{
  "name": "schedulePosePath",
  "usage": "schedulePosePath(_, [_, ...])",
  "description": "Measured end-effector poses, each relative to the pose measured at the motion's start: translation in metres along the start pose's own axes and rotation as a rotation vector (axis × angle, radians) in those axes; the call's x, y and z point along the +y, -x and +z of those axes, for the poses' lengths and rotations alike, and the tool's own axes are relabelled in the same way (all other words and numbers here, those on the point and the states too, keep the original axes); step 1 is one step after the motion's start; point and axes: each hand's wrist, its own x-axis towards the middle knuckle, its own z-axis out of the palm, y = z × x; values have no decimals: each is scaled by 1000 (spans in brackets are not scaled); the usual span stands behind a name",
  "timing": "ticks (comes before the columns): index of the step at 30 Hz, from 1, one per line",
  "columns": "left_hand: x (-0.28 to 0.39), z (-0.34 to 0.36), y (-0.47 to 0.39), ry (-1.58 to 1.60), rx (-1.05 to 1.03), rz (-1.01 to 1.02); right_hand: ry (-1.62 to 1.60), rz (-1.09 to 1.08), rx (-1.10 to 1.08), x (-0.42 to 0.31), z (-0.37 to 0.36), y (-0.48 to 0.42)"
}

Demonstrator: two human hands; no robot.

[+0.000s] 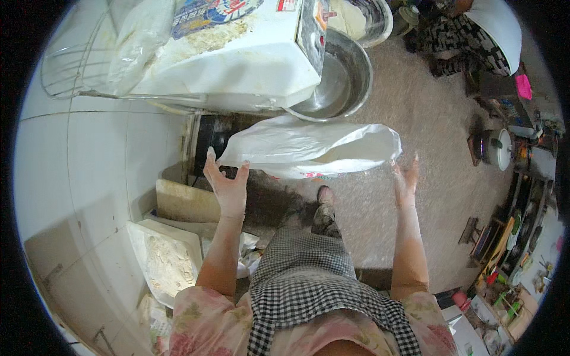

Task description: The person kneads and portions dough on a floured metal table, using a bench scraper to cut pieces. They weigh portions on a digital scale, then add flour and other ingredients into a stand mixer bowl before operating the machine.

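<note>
A white woven plastic sack (307, 147) with coloured printing on its lower side spans the space before me, its mouth gaping toward the right. Beside its left end is my left hand (228, 180), thumb and fingers spread; the thumb overlaps the sack's edge. My right hand (404, 178) is at the right rim, fingers apart, the thumb close to or touching the plastic. No firm grip shows on either side. Both hands look dusted with white powder. Past the sack stands a wide metal bowl (334, 84), partly under a white machine (231, 66).
A second metal bowl with pale dough or flour (378, 22) stands at the top. Left are a tiled wall (98, 155), a board (187, 200) and a flour-crusted white container (169, 258). Another person (472, 40) is at upper right. A lidded pot (498, 149) and cluttered shelves line the right.
</note>
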Motion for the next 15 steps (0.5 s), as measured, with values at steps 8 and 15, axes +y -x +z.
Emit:
schedulePosePath(8, [-72,30,-43,145,16,-123,-591,559,-370,-53,50,-31])
schedulePosePath(15, [-146,15,-71,-40,-123,-73,-714,484,-424,-12,112,-6])
